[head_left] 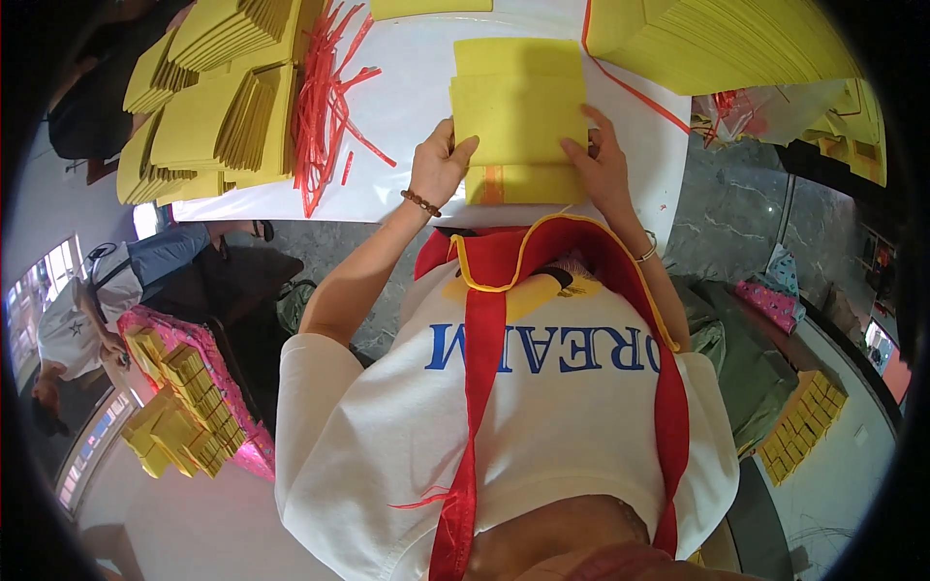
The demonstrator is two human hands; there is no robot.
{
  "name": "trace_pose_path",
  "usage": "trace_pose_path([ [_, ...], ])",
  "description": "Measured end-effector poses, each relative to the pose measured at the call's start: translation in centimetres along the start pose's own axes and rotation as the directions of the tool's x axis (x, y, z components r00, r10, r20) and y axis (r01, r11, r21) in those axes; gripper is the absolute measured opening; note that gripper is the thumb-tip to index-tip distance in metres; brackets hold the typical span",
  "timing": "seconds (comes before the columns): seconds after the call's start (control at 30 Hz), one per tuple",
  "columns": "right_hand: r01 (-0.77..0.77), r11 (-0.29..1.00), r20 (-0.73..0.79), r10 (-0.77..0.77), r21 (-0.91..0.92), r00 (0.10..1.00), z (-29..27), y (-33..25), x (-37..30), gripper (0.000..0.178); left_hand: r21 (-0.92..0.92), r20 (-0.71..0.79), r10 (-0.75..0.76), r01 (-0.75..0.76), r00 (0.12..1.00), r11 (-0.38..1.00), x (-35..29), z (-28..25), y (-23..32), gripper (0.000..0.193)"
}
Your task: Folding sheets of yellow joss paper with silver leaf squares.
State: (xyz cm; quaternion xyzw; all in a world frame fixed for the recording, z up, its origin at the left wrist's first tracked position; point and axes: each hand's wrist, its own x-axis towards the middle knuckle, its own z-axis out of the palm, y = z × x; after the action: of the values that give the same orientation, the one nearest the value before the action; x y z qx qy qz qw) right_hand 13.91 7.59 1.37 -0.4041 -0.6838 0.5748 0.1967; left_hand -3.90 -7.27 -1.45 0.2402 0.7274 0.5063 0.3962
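Note:
A stack of yellow paper (518, 111) lies on the white table in front of me, its layers offset at the top and a lower band with a small orange patch showing at the near edge. My left hand (441, 167) grips its left side, thumb on top and the other fingers partly hidden at the edge. On the right side, my right hand (599, 160) holds the same paper, thumb over the top and fingers curved along the edge. Left of the hands lies a loose bunch of red plastic strips (320, 116).
Bundles of folded yellow paper (213, 107) are piled at the table's left. A large yellow paper stack (717, 44) fills the far right, a red strip (635, 87) beside it. The white table (387, 198) ends just before my red apron (542, 254). Another person (87, 310) is at the left.

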Motion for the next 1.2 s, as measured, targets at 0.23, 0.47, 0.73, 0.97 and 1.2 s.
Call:
trace_pose_path([
  [0.23,0.019,1.000,-0.005,-0.019,-0.013,1.000,0.2,2.4,0.5,0.037,-0.147,-0.061,0.039,-0.048,0.997,0.988,-0.4,0.2,-1.2,0.029],
  [0.47,0.027,0.995,-0.035,-0.031,-0.094,0.999,0.4,2.9,0.7,0.036,-0.060,-0.077,-0.007,0.002,0.997,0.998,-0.4,0.1,0.9,0.050],
  [0.73,-0.092,0.978,0.035,0.100,-0.185,0.994,0.3,1.2,0.9,0.038,-0.048,-0.113,-0.005,-0.001,0.994,0.999,-0.4,0.4,1.0,0.053],
  [0.97,-0.034,0.974,-0.040,0.026,-0.222,0.999,0.5,0.8,1.0,0.037,0.320,-0.164,0.069,-0.014,0.984,0.947,-1.1,0.1,3.8,0.049],
  [1.2,-0.010,0.959,-0.045,-0.003,-0.285,0.999,0.8,0.6,0.8,0.038,0.655,0.332,0.652,-0.664,0.681,0.361,0.2,3.8,6.0,0.048],
])
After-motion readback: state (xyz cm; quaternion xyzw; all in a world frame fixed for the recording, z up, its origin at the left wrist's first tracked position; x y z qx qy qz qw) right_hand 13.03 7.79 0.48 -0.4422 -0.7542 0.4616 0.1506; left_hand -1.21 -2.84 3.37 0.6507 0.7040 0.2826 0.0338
